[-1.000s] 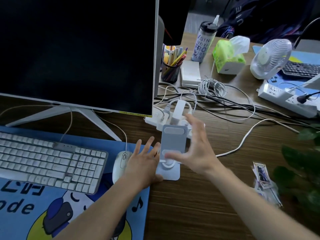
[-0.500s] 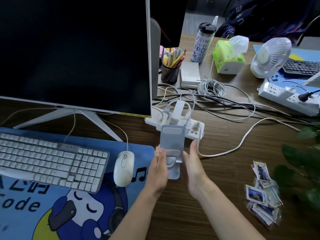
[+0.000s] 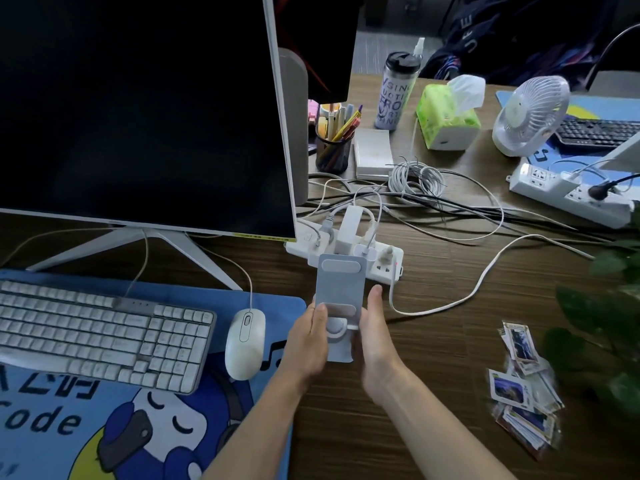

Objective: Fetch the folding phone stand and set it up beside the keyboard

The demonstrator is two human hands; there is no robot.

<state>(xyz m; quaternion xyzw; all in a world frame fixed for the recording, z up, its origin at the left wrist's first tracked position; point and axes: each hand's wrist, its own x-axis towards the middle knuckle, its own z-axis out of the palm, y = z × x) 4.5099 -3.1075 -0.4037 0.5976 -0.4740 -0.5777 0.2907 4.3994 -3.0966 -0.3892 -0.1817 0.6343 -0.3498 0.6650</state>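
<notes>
The silver folding phone stand (image 3: 340, 285) stands unfolded on the wooden desk, its back plate upright and its base flat, just right of the blue desk mat. My left hand (image 3: 308, 341) grips the stand's left side and my right hand (image 3: 375, 337) grips its right side, both near the hinge and base. The white keyboard (image 3: 100, 334) lies on the mat to the left, with a white mouse (image 3: 245, 341) between it and the stand.
A large dark monitor (image 3: 138, 109) stands behind the keyboard. A white power strip (image 3: 388, 259) with plugs sits right behind the stand, cables trailing right. Pen cup (image 3: 333, 147), tumbler, tissue box, fan (image 3: 530, 112), second power strip, loose cards (image 3: 523, 393) and plant leaves fill the right.
A second ago my left hand was flat on the base and my right hand spread open at the plate. Both hands now clasp the stand's sides, which sits a little further right of the mouse.
</notes>
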